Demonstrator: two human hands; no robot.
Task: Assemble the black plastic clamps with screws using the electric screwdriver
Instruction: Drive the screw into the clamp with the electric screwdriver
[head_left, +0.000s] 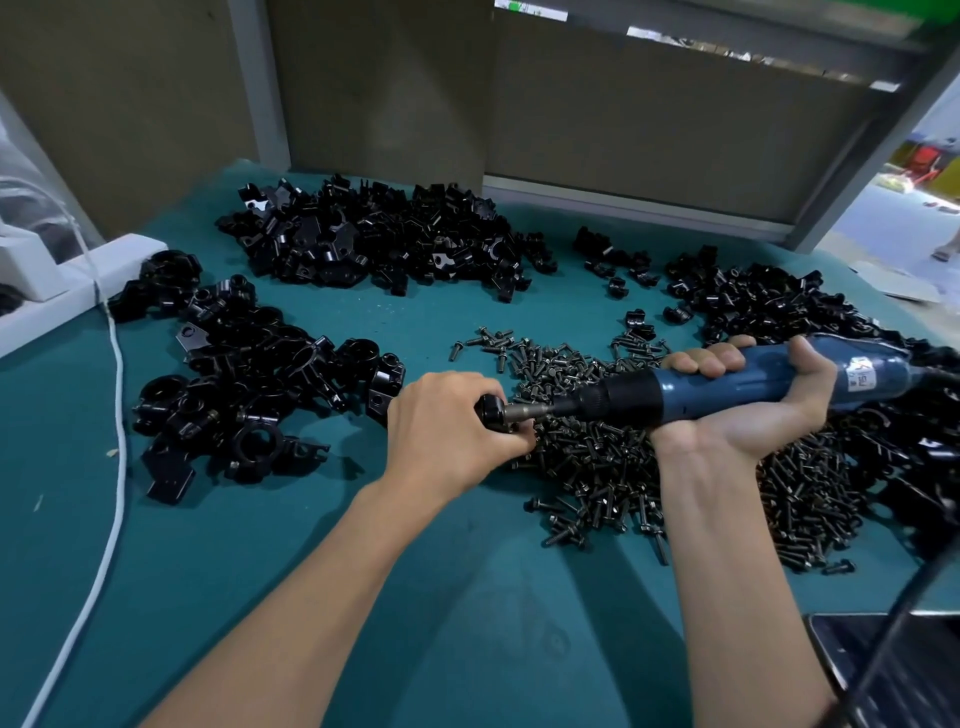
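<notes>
Holding clamp and screwdriver bit together at the screw pile

Your left hand (447, 421) has its fingers curled tight round one small black clamp (491, 410), low over the desk (363, 571), at the left edge of the screw pile (597, 467). Your right hand (748, 400) grips the blue electric screwdriver (680, 400) palm up, fingers wrapped over the barrel and thumb hooked round further back. The tool lies nearly level with the bit pointing left and the metal tip touching the clamp. I can't tell if a screw sits under the bit.

Loose black clamp parts lie in three heaps: the left heap (249, 384) just beside your left hand, the back heap (374, 239) by the rear panel, and the right heap (753, 301) behind the screwdriver. A few strays lie between the back and right heaps. A white cable (111, 493) runs down the left side of the desk from a white power strip (78, 280). A dark flat device (831, 639) sits at the bottom right, partly cut off.
</notes>
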